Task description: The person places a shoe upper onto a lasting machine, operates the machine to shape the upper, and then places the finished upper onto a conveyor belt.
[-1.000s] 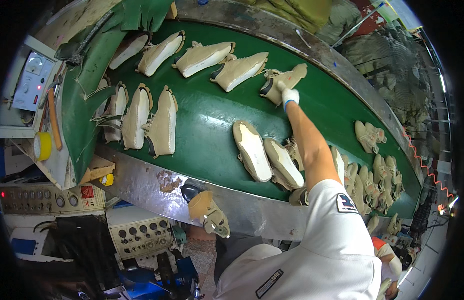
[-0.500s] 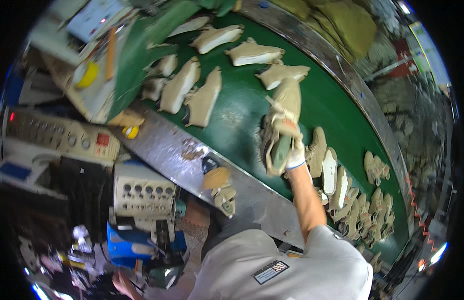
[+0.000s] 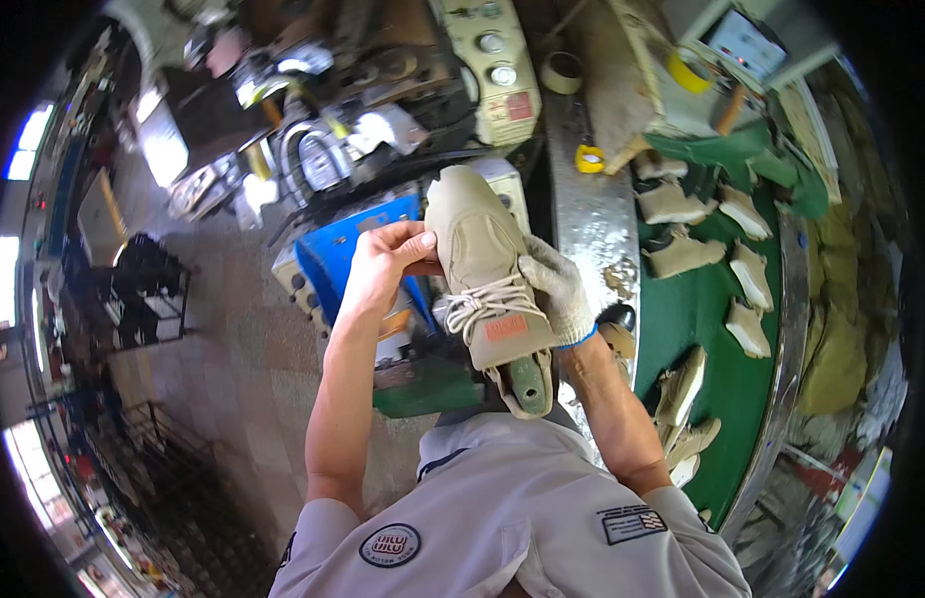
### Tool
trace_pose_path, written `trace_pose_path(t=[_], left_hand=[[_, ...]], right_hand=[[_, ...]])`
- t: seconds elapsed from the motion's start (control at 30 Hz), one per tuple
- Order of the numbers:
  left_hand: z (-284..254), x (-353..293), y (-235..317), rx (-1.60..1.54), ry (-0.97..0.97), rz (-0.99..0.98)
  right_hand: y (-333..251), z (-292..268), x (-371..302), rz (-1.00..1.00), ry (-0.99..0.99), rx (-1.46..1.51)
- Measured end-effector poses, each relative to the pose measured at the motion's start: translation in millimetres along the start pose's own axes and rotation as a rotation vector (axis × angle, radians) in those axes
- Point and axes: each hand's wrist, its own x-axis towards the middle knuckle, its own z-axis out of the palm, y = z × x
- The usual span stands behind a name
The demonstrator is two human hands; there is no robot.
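Note:
A beige lace-up shoe upper (image 3: 477,249) is held up in front of my body, its toe pointing away from me. Its pale laces (image 3: 487,302) are tied, and an orange-red patch marks the tongue. A green shoe last (image 3: 528,384) shows in the opening at the near end. My bare left hand (image 3: 388,261) pinches the shoe's left edge near the toe, thumb on top. My right hand (image 3: 560,291), in a white knit glove with a blue cuff, grips the shoe's right side; some of its fingers are hidden beneath it.
Several beige shoes (image 3: 746,274) lie on the green belt (image 3: 721,394) to my right, bordered by a metal ledge (image 3: 592,224). A blue machine (image 3: 358,244) stands beyond my left hand, beside a control panel (image 3: 507,75). A dark rack (image 3: 148,294) stands far left.
The view has turned left, away from the belt. My right hand has lifted the shoe off the belt and brought it before me. My left hand has come up and taken its edge.

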Motion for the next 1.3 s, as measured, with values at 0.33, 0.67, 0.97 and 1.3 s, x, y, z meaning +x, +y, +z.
trace_pose_path(t=[0.33, 0.67, 0.97, 1.3], left_hand=[[-117, -4, -6, -0.195, 0.578, 0.178], [-161, 18, 13, -0.434, 0.538, 0.442], [-135, 14, -58, -0.744, 0.306, 0.199], [-135, 33, -65, -0.537, 0.387, 0.29]], right_hand=[[69, 98, 113, 0.002, 0.031, -0.181], [104, 145, 179, -0.055, 0.056, 0.027], [128, 139, 183, -0.043, 0.152, -0.017], [128, 143, 184, -0.028, 0.225, -0.115]])
